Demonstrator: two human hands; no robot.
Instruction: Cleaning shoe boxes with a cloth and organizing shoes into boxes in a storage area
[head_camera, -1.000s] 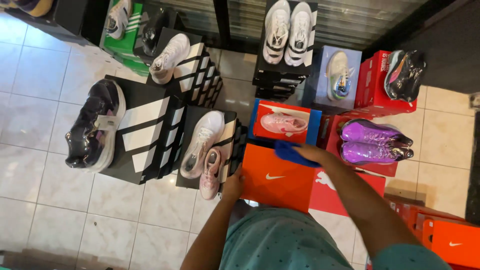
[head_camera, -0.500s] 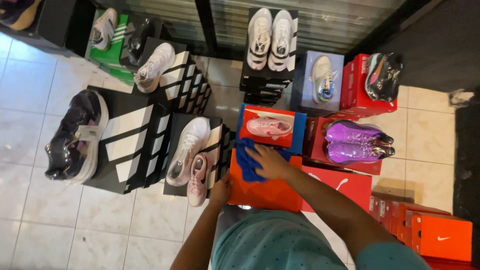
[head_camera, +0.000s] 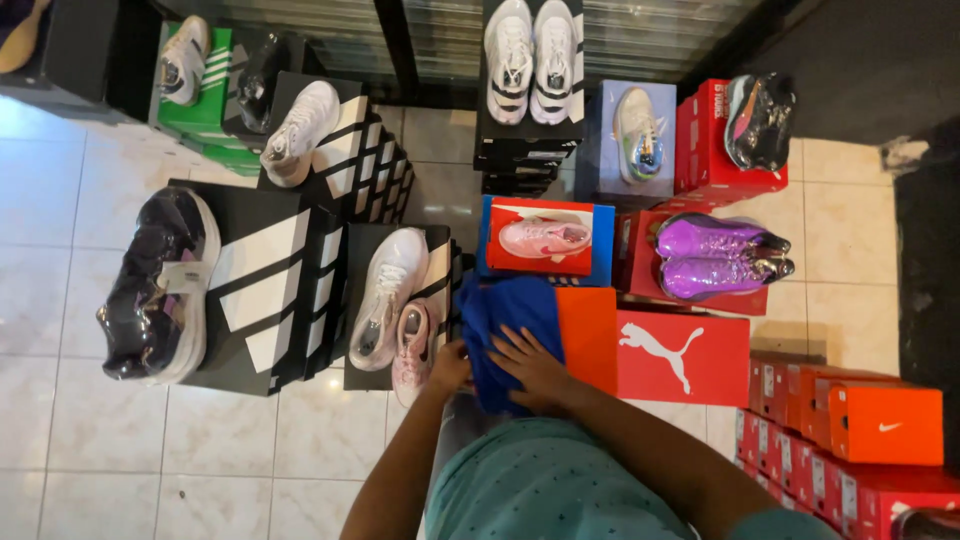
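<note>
1. Right hand (head_camera: 533, 365) lying flat, fingers spread, pressing on a blue cloth (head_camera: 505, 335); not gripping.
2. Left hand (head_camera: 449, 366) touching the cloth's left edge, fingers curled; grip impossible to tell.
3. Blue cloth draping over the left part of an orange shoebox (head_camera: 585, 338), near the body.
4. Just left: pink shoe (head_camera: 411, 350) and white shoe (head_camera: 388, 296) resting on a black striped box (head_camera: 362, 262).
5. Just right: red shoebox (head_camera: 683, 357).
6. Farther off: pink sneaker (head_camera: 544, 237) sitting in a blue-rimmed box, purple shoes (head_camera: 722, 256) to the right.
</note>
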